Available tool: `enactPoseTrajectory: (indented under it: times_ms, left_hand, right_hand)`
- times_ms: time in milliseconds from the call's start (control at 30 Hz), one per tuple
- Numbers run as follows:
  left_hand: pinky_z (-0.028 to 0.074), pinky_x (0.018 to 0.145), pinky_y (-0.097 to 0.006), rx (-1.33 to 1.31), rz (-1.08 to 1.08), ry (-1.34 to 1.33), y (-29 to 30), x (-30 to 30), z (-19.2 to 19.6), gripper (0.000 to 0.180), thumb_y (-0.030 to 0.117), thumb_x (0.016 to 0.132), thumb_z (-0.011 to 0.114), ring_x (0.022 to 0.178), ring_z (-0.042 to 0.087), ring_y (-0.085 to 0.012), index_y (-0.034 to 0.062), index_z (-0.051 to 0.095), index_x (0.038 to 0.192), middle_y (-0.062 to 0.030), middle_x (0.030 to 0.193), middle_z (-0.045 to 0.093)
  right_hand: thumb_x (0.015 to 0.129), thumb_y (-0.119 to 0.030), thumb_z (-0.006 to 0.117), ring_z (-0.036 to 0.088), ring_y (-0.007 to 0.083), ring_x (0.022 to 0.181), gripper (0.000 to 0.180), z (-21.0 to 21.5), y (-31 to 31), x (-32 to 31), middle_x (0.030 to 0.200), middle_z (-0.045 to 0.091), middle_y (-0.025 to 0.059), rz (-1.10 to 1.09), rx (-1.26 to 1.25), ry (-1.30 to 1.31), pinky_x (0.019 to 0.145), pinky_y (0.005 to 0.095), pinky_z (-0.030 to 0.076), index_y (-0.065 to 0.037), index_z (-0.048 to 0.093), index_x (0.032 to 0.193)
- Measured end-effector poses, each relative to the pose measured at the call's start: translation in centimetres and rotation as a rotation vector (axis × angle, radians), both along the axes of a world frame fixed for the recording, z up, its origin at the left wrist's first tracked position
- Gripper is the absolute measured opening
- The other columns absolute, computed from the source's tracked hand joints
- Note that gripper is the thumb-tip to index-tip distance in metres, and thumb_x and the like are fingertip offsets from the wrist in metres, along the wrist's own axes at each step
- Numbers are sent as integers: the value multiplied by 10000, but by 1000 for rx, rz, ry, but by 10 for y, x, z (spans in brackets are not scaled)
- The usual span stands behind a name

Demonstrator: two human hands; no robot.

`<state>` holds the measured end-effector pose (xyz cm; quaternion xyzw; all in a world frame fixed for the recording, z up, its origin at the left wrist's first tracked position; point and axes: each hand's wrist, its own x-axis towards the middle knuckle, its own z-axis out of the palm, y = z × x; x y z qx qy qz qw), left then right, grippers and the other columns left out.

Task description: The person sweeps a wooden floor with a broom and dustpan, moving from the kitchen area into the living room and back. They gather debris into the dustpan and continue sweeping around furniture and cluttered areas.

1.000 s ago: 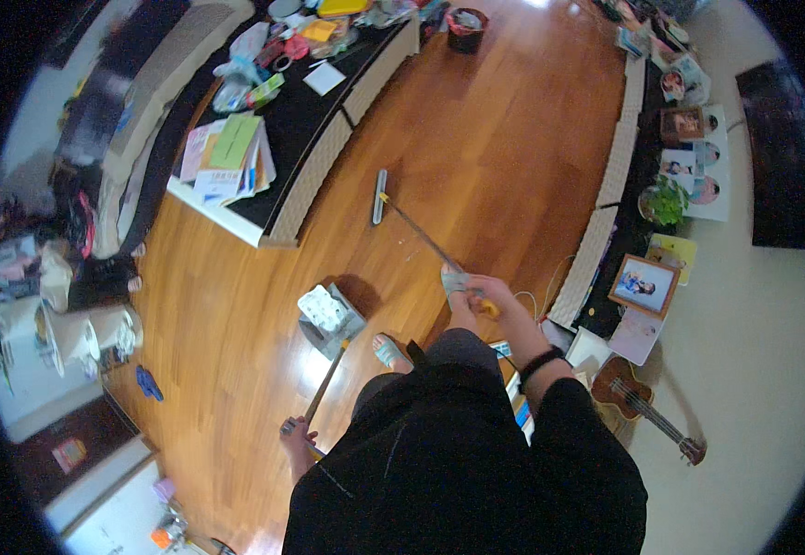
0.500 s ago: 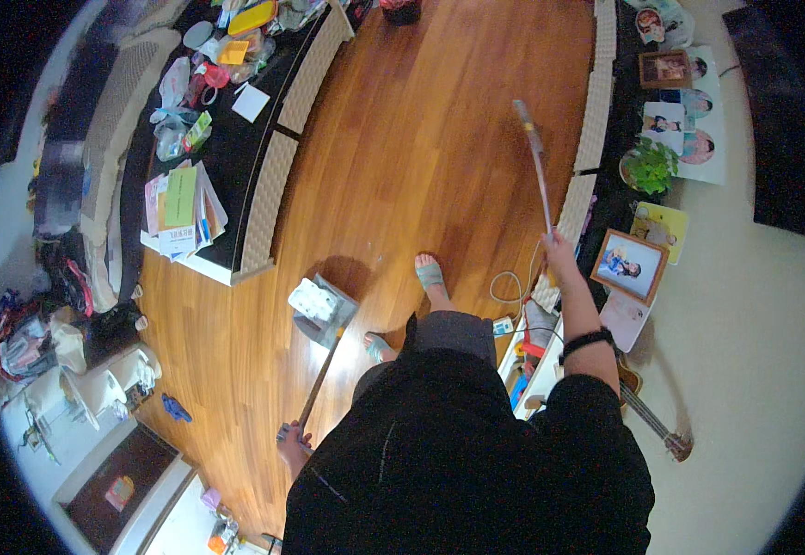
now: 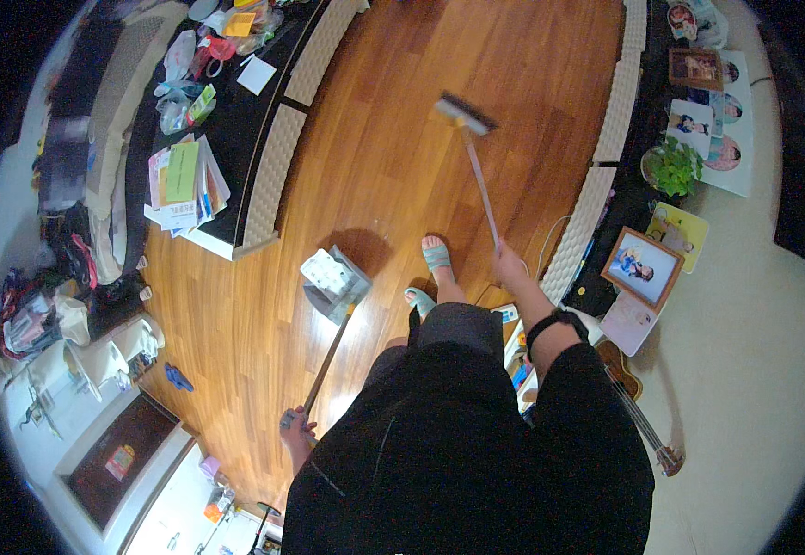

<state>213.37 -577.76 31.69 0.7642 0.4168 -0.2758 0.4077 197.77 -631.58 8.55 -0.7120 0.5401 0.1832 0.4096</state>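
My right hand [image 3: 511, 265] is closed round the pale handle of a broom [image 3: 482, 185], which reaches away from me. Its wide dark head is slightly blurred over the wooden floor; whether it touches the boards I cannot tell. At the lower left, my left hand [image 3: 298, 425] grips the brown handle of a long-handled dustpan [image 3: 354, 282]. The grey pan sits ahead of my feet to the left, with a white patterned piece [image 3: 325, 271] in it. Small light specks lie on the floor between the pan and the broom head.
On the left stands a black-topped table [image 3: 259, 116] with papers, books and bags. A low cabinet [image 3: 596, 199] along the right carries a potted plant [image 3: 671, 166] and framed photos. A cable [image 3: 550, 242] loops beside it. A small guitar [image 3: 638, 398] leans at the right; blue slippers [image 3: 178, 377] lie left.
The broom has swung left, and its head now shows broadside. My right hand has moved left with it. My left foot has stepped forward; the dustpan stays nearly in place.
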Motion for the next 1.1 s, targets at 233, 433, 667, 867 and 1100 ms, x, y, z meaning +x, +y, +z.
enactPoseTrajectory:
  times_ms: [233,433,667,867,1100]
  left_hand:
    - [422,378,-244,-102,42,10,36,2,-37,336,88,748,586,509,588,-191,69,512,1075,-58,910,622]
    - [424,361,-244,-120,15,0,59,-8,-52,378,57,738,546,495,596,-181,52,477,1110,-73,948,625]
    - [413,352,-244,-69,-146,143,57,0,-61,337,60,773,536,492,602,-181,63,472,1103,-76,964,622]
    - [401,343,-225,-129,-126,48,52,-1,-62,311,44,784,527,472,589,-171,64,471,1089,-70,944,623]
    - [390,316,-210,-40,-199,163,62,12,-69,312,41,778,541,460,580,-159,66,478,1083,-64,913,626]
  right_hand:
    - [867,-254,503,550,201,555,408,101,51,4,719,578,97,130,375,-132,534,327,462,-118,472,1250]
    - [878,-289,514,468,108,419,439,184,38,-34,631,507,36,-287,351,-38,363,272,385,-135,454,1285]
    - [897,-291,440,448,148,376,384,141,-10,-75,559,458,45,-488,159,-119,327,299,380,-98,448,1230]
    - [852,-204,481,547,201,597,185,73,53,-65,707,523,86,-453,170,19,450,345,437,-73,504,980]
    - [843,-250,530,500,148,489,338,144,144,-77,659,539,48,-502,550,39,431,301,413,-86,538,1139]
